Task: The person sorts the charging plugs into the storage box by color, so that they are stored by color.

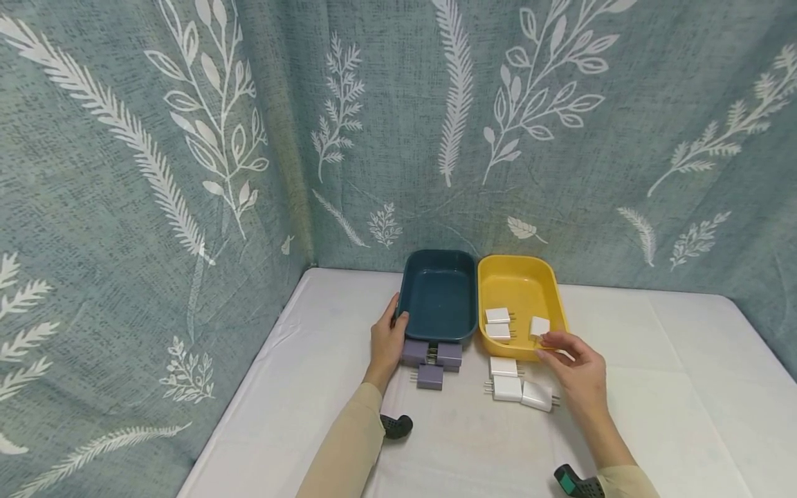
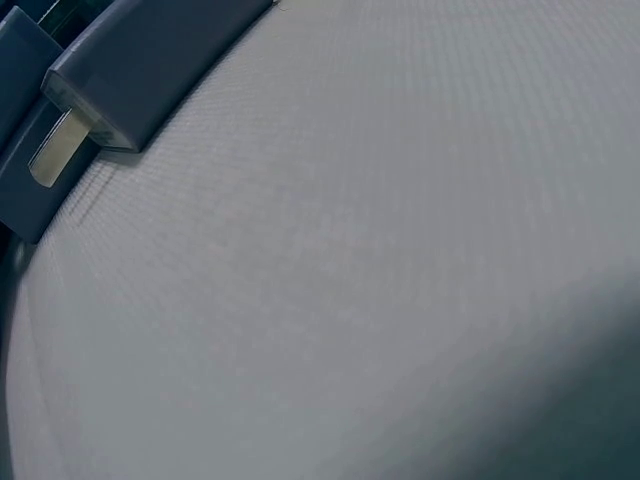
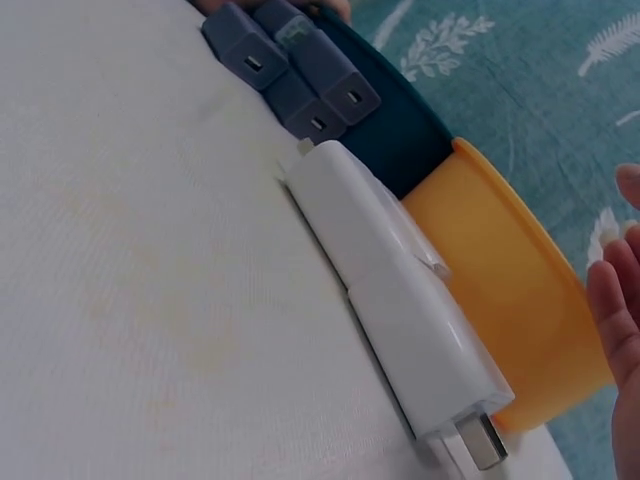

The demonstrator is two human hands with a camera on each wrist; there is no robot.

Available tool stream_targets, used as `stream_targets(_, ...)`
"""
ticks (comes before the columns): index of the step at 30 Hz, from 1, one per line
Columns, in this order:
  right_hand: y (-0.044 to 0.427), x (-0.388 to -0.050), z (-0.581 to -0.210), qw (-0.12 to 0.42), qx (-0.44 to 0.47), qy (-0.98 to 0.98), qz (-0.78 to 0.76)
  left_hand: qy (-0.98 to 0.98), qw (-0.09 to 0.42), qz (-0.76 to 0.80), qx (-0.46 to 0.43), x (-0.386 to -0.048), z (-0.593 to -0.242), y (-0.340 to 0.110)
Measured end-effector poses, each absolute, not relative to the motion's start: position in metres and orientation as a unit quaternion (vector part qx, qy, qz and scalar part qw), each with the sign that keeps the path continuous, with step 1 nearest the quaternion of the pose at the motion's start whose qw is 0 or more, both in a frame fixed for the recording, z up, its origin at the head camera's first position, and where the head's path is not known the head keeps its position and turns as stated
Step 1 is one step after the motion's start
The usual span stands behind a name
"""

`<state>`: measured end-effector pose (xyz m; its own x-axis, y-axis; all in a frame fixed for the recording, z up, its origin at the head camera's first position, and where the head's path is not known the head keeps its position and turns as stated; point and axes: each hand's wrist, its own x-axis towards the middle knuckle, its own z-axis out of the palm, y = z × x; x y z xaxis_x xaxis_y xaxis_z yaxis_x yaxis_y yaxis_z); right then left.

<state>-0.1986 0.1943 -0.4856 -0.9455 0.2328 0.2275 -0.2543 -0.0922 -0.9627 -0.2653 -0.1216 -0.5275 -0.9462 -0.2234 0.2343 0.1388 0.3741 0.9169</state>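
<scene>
Monitoring remotely, I get a leafy teal curtain (image 1: 349,207) down the left and across the far side, white table (image 1: 336,346) below. Left hand (image 1: 387,339) is at the left side of the dark blue tray (image 1: 438,332), thumb by the rim, fingers along the wall; I can't tell if it's gripping or only resting. Black wrist device (image 1: 397,427) just near of that hand. Purple plug adapters (image 1: 430,377) are bunched on the table against the tray's near side; from the right wrist I make out USB ports on some. Next right, three white adapters (image 1: 507,389) on the table, near side of the yellow tray (image 1: 553,290), which sits right beside the blue one. Inside yellow: two white plugs (image 1: 497,333) at near left, prongs right, plus a single white plug (image 1: 539,326) at near right. Right hand (image 1: 579,370) reaches over the near rim, fingertips at that single plug; pinched or released, I can't tell. Black-and-green device (image 1: 579,482) at that wrist.
</scene>
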Motion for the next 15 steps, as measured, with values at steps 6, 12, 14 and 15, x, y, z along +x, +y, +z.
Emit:
stream_targets(6,0.197,-0.195,-0.491,0.164,0.038,-0.651,0.74,-0.812,0.163,-0.56,0.026,-0.265,-0.527,-0.122)
stream_targets(12,0.196,-0.19,-0.494,0.14,0.017,-0.687,0.712,-0.813,0.164,-0.558,0.027,-0.265,-0.527,-0.122)
stream_targets(14,0.196,-0.188,-0.495,0.128,0.007,-0.701,0.702,-0.814,0.165,-0.556,0.027,-0.265,-0.528,-0.122)
stream_targets(15,0.196,-0.187,-0.496,0.123,0.004,-0.705,0.698,-0.815,0.165,-0.555,0.028,-0.266,-0.528,-0.122)
